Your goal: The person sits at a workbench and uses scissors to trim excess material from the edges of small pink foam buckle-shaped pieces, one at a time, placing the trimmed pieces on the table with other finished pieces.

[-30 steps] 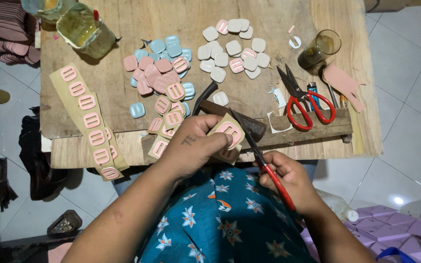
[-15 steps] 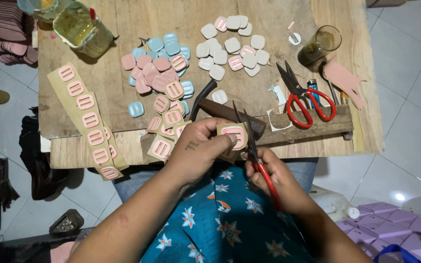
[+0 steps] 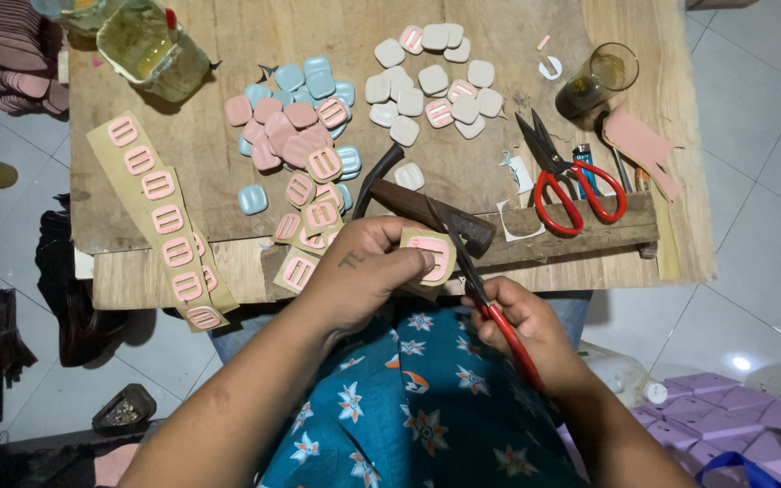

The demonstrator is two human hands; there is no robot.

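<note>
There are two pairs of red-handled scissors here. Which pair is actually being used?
The pair in the right hand, blades at the pink buckle piece held by the left hand. The other scissors lie untouched on the wooden table, near the glass.

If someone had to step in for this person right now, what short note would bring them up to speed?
Left hand: holds a tan card piece with a pink buckle shape on it, above the table edge.
Right hand: grips red-handled scissors, blades at that piece's right edge.
On the wooden table: a long strip of uncut pink shapes at left, cut tan squares by the left hand, piles of pink and blue pads and white pads, a hammer, a second pair of scissors.
Done: several squares lie cut.
Left: the held piece and the strip.
</note>
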